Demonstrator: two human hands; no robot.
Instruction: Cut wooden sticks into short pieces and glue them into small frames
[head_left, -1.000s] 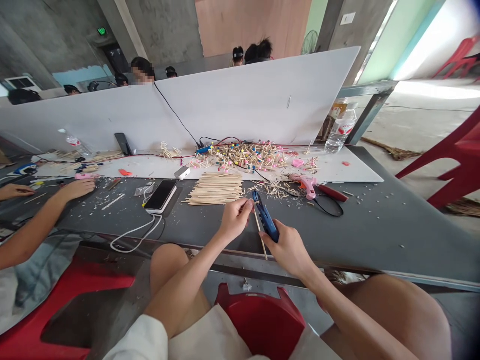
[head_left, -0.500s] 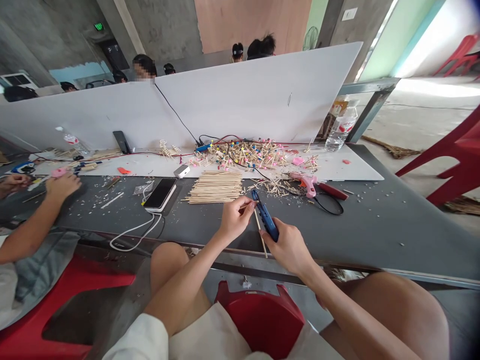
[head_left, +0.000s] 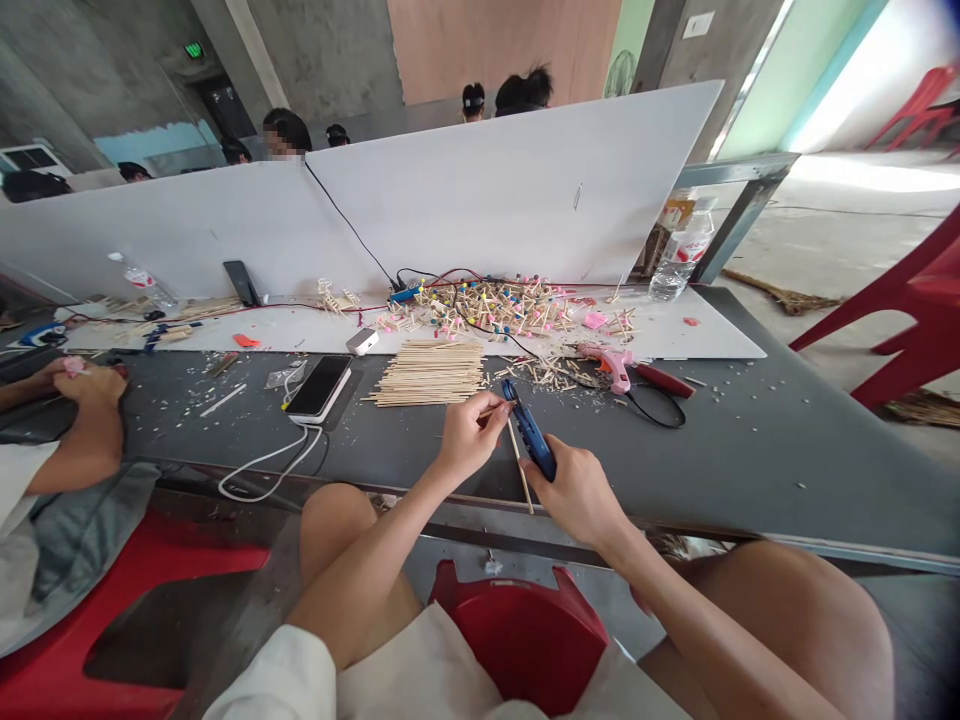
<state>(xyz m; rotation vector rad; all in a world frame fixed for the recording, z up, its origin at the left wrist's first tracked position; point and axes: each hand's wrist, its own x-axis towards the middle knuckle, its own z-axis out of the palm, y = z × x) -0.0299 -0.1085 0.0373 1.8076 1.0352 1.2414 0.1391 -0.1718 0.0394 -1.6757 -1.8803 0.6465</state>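
Note:
My left hand (head_left: pixel 472 432) is closed in a pinch on a short thin wooden stick (head_left: pixel 489 411), most of it hidden by the fingers. The far end of that stick meets the head of a blue plier-like hand tool (head_left: pixel 534 436). My right hand (head_left: pixel 576 488) is wrapped round the lower part of this tool, which points up and away. Beneath the tool, a longer wooden stick (head_left: pixel 523 478) lies slanted toward the table's front edge. Just beyond my left hand is a bundle of wooden sticks (head_left: pixel 429 374) laid side by side.
A heap of sticks with coloured balls (head_left: pixel 495 308) lies along the white board. To the right are a pink glue gun (head_left: pixel 616 370), a red-handled tool (head_left: pixel 664 380) and a water bottle (head_left: pixel 681 252). A phone (head_left: pixel 321 388) with a white cable is left; a co-worker's hands (head_left: pixel 90 380) are farther left.
The co-worker's hands at the left have drawn together and moved farther left. My own hands, the blue tool and the sticks stay practically where they were.

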